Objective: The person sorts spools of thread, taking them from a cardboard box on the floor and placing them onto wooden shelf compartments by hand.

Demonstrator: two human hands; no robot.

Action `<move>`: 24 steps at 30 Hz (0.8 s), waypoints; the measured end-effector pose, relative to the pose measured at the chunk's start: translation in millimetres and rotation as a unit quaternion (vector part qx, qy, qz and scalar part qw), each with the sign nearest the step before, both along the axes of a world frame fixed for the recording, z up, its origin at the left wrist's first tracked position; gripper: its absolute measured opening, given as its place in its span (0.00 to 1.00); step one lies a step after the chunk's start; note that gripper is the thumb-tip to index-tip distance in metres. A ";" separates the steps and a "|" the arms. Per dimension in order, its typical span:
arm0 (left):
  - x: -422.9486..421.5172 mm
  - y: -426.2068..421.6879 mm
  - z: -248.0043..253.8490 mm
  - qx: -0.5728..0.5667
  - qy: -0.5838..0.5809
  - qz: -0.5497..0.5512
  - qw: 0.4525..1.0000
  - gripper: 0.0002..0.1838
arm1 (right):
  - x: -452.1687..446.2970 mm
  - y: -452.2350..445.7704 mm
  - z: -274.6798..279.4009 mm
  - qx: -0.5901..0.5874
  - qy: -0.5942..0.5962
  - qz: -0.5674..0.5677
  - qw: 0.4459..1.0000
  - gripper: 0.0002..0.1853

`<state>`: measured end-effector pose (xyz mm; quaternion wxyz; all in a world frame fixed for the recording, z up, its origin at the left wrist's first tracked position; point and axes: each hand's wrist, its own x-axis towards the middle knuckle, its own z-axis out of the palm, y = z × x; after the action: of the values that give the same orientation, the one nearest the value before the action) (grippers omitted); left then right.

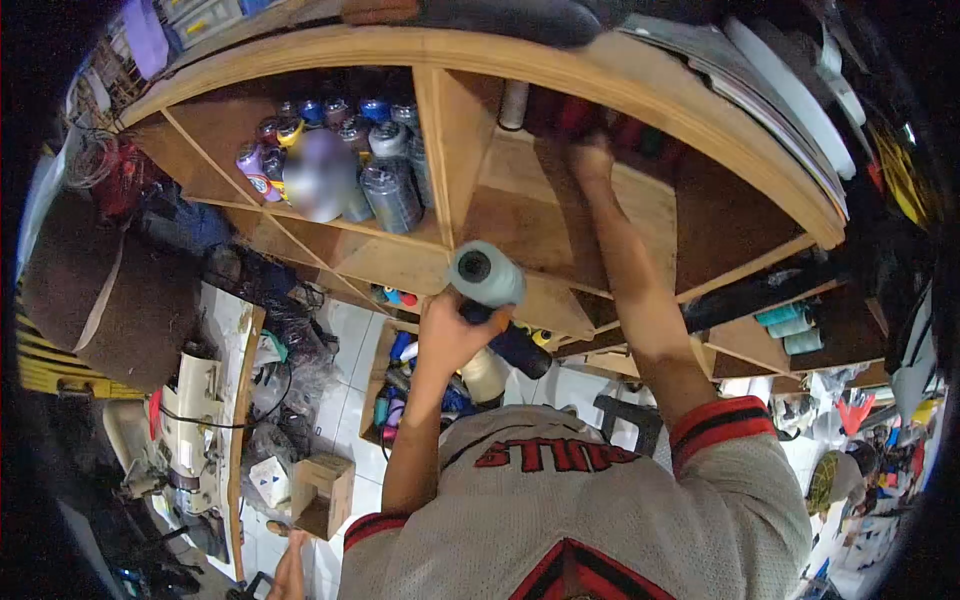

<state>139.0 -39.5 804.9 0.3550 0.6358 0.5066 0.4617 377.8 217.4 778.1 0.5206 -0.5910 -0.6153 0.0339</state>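
Note:
My left hand (450,335) is closed around thread cones in front of the wooden shelf. A pale grey-green cone (490,275) points up from it, and a dark cone (520,350) sticks out below. My right hand (590,160) reaches deep into the upper right compartment, beside red spools (575,115) in shadow. Its fingers are too dark to make out. A white spool (514,105) stands to the left of that hand, at the back of the same compartment.
Bottles (390,195) fill the compartment to the left of the wooden divider (437,150). Below are a box of spools (375,405) and teal spools (790,320). A sewing machine (195,415) stands lower left, near a wooden box (322,490) and someone's bare leg (290,570).

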 end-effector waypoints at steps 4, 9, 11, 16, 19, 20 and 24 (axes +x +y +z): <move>4.8 11.1 0.6 0.005 -0.006 -0.044 0.999 0.20 | 9.5 -47.0 28.0 -0.139 -0.105 0.086 0.981 0.25; 13.2 23.9 8.1 0.008 -0.020 -0.125 0.992 0.20 | -8.1 -180.1 104.8 -0.340 0.074 0.489 0.800 0.33; 14.7 32.8 11.9 0.003 0.019 -0.189 0.982 0.24 | -7.2 -191.5 94.9 -0.340 0.015 0.466 0.817 0.34; 16.2 42.3 11.2 -0.006 -0.006 -0.213 0.977 0.43 | 7.5 -195.5 96.9 -0.307 0.082 0.367 0.874 0.31; 16.8 33.1 20.9 -0.017 -0.088 -0.183 0.979 0.47 | 15.1 -150.1 93.6 -0.184 0.173 0.237 0.938 0.30; 15.5 29.8 19.9 -0.008 -0.068 -0.170 0.983 0.46 | 22.4 -123.9 88.1 -0.240 0.111 0.103 0.959 0.30; 10.3 15.2 18.9 -0.040 -0.030 -0.140 0.989 0.46 | 42.7 -36.1 24.9 -0.062 -0.090 -0.058 0.992 0.29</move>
<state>149.3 -24.2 823.8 0.4564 0.6716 0.4199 0.4053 420.4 181.3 803.1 0.4265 -0.6577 -0.6207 -0.0116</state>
